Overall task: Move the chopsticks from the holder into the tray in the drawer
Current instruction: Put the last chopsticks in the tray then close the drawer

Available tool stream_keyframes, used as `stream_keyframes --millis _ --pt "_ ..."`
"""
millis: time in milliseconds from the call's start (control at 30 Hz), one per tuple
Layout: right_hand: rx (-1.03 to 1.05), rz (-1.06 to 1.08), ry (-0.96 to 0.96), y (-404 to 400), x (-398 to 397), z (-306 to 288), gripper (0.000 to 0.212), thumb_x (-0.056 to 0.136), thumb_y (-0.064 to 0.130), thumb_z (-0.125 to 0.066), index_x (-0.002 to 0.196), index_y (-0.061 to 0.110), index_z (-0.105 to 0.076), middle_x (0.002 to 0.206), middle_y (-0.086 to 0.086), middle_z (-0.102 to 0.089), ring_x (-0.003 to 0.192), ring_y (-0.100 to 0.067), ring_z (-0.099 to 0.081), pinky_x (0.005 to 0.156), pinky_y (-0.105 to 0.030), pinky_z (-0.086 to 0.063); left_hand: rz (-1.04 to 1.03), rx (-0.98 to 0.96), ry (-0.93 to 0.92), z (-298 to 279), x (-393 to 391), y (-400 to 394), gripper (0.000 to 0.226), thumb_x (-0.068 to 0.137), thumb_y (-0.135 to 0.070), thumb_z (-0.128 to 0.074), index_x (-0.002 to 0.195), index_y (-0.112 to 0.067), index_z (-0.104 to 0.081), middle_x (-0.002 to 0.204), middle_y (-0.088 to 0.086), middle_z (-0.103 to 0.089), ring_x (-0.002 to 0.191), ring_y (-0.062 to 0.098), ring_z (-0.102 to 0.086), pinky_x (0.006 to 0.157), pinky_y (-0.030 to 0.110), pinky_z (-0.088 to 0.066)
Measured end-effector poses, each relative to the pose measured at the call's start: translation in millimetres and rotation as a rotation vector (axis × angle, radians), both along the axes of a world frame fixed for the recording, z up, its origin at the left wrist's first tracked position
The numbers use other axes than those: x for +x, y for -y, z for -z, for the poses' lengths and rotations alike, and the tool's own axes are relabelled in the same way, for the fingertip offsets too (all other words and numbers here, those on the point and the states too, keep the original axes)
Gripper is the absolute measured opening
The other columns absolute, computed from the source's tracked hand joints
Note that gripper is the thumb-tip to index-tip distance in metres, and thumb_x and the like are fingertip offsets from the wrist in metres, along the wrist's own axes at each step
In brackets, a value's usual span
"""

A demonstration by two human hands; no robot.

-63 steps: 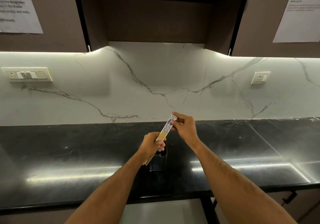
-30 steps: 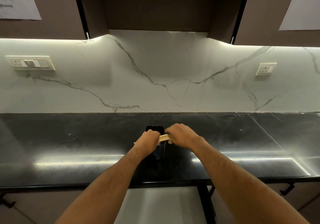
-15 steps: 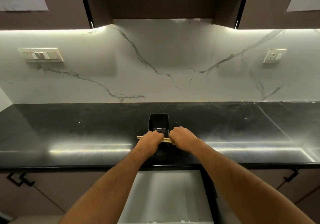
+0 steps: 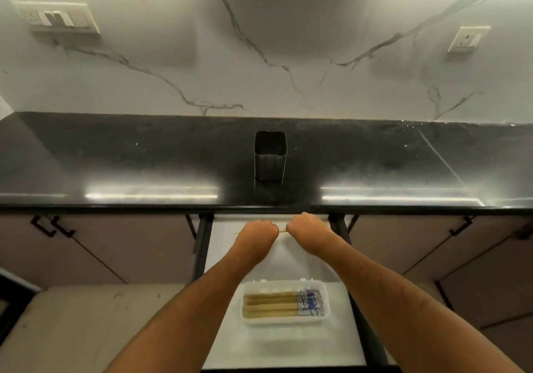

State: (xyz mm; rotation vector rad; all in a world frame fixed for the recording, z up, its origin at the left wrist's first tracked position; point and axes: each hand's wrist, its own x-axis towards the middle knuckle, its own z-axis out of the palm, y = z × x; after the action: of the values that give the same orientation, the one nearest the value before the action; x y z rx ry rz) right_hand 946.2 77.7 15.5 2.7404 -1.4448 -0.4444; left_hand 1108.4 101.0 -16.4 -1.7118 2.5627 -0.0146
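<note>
Holding a thin bundle of chopsticks [image 4: 282, 230] level, both hands sit side by side over the far end of the open drawer [image 4: 291, 341], just below the counter [image 4: 144, 170] edge. Left hand [image 4: 256, 232] is fisted round the left part of the sticks, fingers curled under; a short pale tip pokes out on its left side. Right hand [image 4: 307, 227] is fisted round the right part, knuckles up. Only a small bit of wood shows between the two fists, rest is hidden, so can't tell how many sticks are in the grip.

Holder [image 4: 270, 156], a dark square cup w/ ribbed walls, stands upright on the black counter, far of the hands & roughly centred. Nothing sticks up above its rim; inside is too dark to read.

Tray [image 4: 284, 284], white plastic w/ rounded corners, lies on the white drawer floor, nearer than the hands & apart from them. More chopsticks [image 4: 277, 305] lie in it side by side, left to right, w/ blue-patterned ends on the right.

Behind the counter: white marble wall w/ grey veins, switch plate [image 4: 57, 18] far left, socket [image 4: 468, 39] far right. Brown cabinet doors w/ dark handles on both sides of the drawer.
</note>
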Motion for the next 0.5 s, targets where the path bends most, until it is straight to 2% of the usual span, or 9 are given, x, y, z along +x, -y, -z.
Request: stream_keyframes --millis 100,233,333,400,500 --pt "0.007 0.002 0.025 -31.1 -8.4 33.7 0.015 0.097 0.016 -0.060 0.108 0.010 -0.067 0.102 -0.010 -0.068 0.093 -0.024 -0.066 0.082 -0.034 -0.052 0.012 0.028 -0.041 22.4 -5.2 -30.6 0.018 0.095 -0.011 -0.061 0.111 -0.006 -0.067 0.105 0.012 -0.068 0.093 0.027 -0.066 0.083 0.035 -0.053" --pt "0.067 -0.010 0.033 -57.9 -17.3 69.6 0.013 0.096 0.007 -0.058 0.100 0.005 -0.071 0.087 -0.010 -0.070 0.077 -0.024 -0.068 0.070 -0.033 -0.056 0.020 0.095 -0.018 53.3 -14.2 -63.5 0.015 0.091 -0.001 -0.063 0.101 -0.005 -0.072 0.093 0.012 -0.071 0.081 0.026 -0.068 0.075 0.034 -0.056" --pt "0.127 0.001 -0.002 -69.3 -25.8 96.4 0.012 0.093 0.000 -0.059 0.097 0.003 -0.070 0.084 -0.012 -0.069 0.074 -0.027 -0.068 0.064 -0.032 -0.050 0.002 0.149 0.012 78.8 -20.5 -76.9 0.015 0.090 0.000 -0.060 0.098 -0.005 -0.072 0.092 0.012 -0.071 0.080 0.028 -0.069 0.072 0.036 -0.055" --pt "0.165 0.021 -0.005 -74.7 -30.1 113.8 0.009 0.093 0.002 -0.063 0.097 0.003 -0.071 0.082 -0.011 -0.068 0.072 -0.025 -0.067 0.063 -0.030 -0.048 -0.015 0.189 0.028 93.1 -23.1 -84.1 0.015 0.089 0.001 -0.059 0.097 -0.007 -0.070 0.092 0.012 -0.072 0.079 0.029 -0.069 0.070 0.036 -0.054" --pt "0.193 0.018 0.006 -79.2 -32.0 136.4 0.010 0.093 0.008 -0.067 0.101 0.004 -0.072 0.084 -0.011 -0.070 0.072 -0.023 -0.069 0.069 -0.030 -0.055 -0.026 0.244 0.030 113.8 -25.9 -89.8 0.018 0.086 0.003 -0.063 0.099 -0.007 -0.071 0.094 0.011 -0.073 0.082 0.030 -0.072 0.072 0.036 -0.056"
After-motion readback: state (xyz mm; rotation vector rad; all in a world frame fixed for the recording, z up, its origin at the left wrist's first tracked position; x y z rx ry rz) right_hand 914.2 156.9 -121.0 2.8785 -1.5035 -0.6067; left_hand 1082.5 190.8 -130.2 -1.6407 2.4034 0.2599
